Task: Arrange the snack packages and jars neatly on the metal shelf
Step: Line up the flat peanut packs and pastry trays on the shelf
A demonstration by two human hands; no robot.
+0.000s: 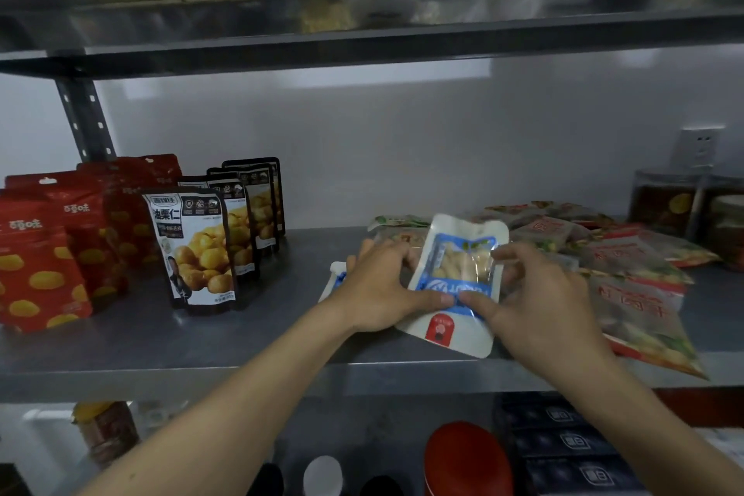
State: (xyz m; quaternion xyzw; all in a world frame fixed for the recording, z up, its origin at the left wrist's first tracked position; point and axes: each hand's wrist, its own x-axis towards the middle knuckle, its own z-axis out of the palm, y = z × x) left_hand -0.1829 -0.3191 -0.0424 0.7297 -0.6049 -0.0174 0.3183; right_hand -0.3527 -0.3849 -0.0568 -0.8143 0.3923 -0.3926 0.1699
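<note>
Currently held: a blue-and-white pouch (459, 266) with a clear window is being gripped by both hands over the middle-right part of the metal shelf (282, 334).
Long axis: it is running from the shelf's front edge toward the back wall (402, 153), with the far end leaning a little to the right.
Pointing: the notched end is pointing away toward the wall, and the end with the round red mark is pointing back at the person, close to the front lip. The printed face is facing up.
Contact: I cannot tell whether the near end is resting on the shelf or being lifted off it.
Left hand: the left hand (378, 290) is pinching the pouch's left edge, its thumb lying on the blue band and its fingers curling behind.
Right hand: the right hand (539, 302) is pinching the right edge, its thumb pressing the same band and its forefinger hooking over the edge beside the window.
Thumbs: the two tips are almost meeting.
Underneath: a second pouch (336, 278) of the same colours is lying flat, with one corner showing from under the left hand.
Left end: red pouches (40, 266) are standing upright in rows. Just beside them, black-and-white pouches (197, 250) are standing in a file one behind another, faces to the front.
Right end: flat packets (628, 278) are lying in a loose overlapping heap just beyond the right hand.
Back right: jars (664, 205) are standing against the wall behind the heap.
Below: a red lid (467, 455) and dark boxes (571, 443) are sitting on the lower level.
</note>
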